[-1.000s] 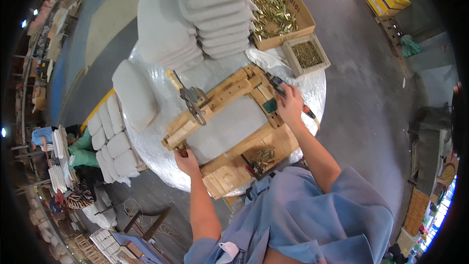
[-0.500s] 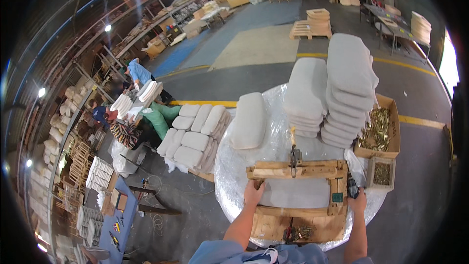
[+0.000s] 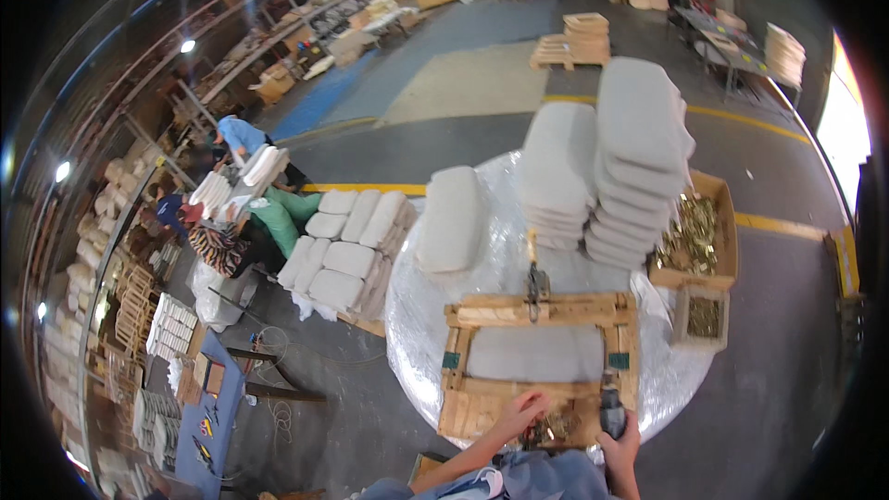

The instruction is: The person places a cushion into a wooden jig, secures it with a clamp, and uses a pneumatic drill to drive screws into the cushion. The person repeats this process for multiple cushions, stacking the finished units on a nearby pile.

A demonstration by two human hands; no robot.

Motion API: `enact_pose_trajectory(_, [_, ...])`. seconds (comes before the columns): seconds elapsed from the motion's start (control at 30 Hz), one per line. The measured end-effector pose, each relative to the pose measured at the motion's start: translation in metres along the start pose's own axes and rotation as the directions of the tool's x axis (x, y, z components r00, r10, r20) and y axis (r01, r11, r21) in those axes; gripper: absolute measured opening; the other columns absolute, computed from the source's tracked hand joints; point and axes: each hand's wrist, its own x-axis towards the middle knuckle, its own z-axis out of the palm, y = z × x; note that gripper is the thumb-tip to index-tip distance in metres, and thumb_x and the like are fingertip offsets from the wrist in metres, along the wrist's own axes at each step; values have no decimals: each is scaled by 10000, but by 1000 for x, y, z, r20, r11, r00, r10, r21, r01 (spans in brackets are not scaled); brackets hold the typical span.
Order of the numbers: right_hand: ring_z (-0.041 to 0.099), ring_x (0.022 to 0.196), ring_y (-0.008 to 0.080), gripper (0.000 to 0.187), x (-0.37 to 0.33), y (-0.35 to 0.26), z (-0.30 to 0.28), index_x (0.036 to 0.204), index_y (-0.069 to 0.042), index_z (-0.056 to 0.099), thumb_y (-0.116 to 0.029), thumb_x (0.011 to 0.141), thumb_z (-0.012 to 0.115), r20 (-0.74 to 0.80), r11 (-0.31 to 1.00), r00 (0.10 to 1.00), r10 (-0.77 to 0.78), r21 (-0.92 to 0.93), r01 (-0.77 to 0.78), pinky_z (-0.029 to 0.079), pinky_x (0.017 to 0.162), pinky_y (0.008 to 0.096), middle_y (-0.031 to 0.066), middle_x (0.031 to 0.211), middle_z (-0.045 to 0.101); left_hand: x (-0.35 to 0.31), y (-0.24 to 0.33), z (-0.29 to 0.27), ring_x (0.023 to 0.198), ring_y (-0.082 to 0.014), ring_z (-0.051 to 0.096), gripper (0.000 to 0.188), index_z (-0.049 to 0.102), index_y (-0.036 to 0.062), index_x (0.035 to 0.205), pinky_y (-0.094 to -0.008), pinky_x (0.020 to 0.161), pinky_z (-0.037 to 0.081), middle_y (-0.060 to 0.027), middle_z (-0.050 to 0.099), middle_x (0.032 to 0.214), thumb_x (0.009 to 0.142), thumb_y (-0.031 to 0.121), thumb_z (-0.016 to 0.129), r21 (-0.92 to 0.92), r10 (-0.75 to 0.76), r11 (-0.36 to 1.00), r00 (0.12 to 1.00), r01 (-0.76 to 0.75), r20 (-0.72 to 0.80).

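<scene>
Wooden frame (image 3: 491,314), rectangular, lies at the lower centre of the frame on a round surface (image 3: 414,343) wrapped in shiny clear film. Inside its bars sits a flat light-grey padded panel (image 3: 535,354). Green patches (image 3: 451,360) mark its left and right bars, and a metal clamp (image 3: 533,282) with a yellow handle stands at the middle of its upper bar.

A person's two bare hands reach in from the lower edge. The right hand (image 3: 622,444), at lower right, is wrapped around a dark power tool (image 3: 611,410), whose upper end is near the lower part of the right bar. The left hand (image 3: 525,410) is over the wooden board at the near side, fingers stretched to the right, just beside a small heap of metal pieces (image 3: 562,426); whether it holds any cannot be told.

Beyond the wooden frame, a single grey cushion (image 3: 451,219) and two stacks of similar cushions (image 3: 639,157) rest on the surface. Right of the stacks are a cardboard box (image 3: 725,222) of brass-coloured pieces and a smaller wooden box (image 3: 701,345) of tiny ones. More cushions (image 3: 352,231) lie in rows at left centre, near a person in a striped top (image 3: 215,248).
</scene>
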Motion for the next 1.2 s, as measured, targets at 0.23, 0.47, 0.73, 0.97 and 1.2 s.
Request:
enact_pose_trajectory(0.23, [709, 1088, 367, 634, -16, -79, 20, 1322, -72, 683, -328, 787, 907, 311, 941, 945, -102, -278, 193, 572, 917, 457, 192, 1227, 700, -15, 42, 53, 1030, -195, 765, 394, 670, 40, 1336, -373, 852, 648, -92, 759, 1208, 1049, 298, 751, -110, -353, 878, 786, 465, 507])
enact_pose_trajectory(0.47, [705, 1066, 245, 472, -37, -111, 19, 1276, -75, 689, -232, 870, 874, 303, 959, 947, -107, -219, 178, 578, 846, 381, 157, 1250, 676, -6, 23, 32, 1140, -234, 724, 448, 653, 82, 1379, -380, 973, 599, -97, 753, 1265, 1084, 412, 582, -493, -210, 785, 910, 375, 357])
enact_pose_trajectory(0.73, [644, 1180, 168, 924, -31, -76, 36, 1629, -60, 379, -143, 882, 916, 407, 868, 913, -15, 458, -190, 573, 934, 347, 114, 1449, 592, -31, 87, 67, 1227, -281, 702, 556, 576, 104, 1493, -419, 1015, 599, -114, 686, 1425, 1070, 464, 606, -730, 23, 555, 870, 399, 493])
enact_pose_trajectory(0.97, [549, 1421, 255, 1121, 7, -83, 35, 1733, -109, 215, -182, 870, 926, 166, 782, 958, -234, 617, 84, 446, 1199, 448, 175, 1607, 509, -41, 100, 100, 1225, -232, 667, 506, 540, 22, 1469, -399, 1050, 537, -110, 693, 1329, 1102, 364, 604, -486, -168, 768, 863, 418, 476])
enact_pose_trajectory(1.2, [707, 1219, 248, 752, 29, -69, 21, 1559, -103, 449, -29, 915, 829, 41, 576, 982, 185, 805, -142, 607, 1009, 414, 156, 1347, 712, -9, 86, 83, 806, -112, 658, 386, 714, -5, 1146, -279, 697, 509, -47, 723, 935, 1095, 374, 665, 429, -116, 897, 882, -104, 456])
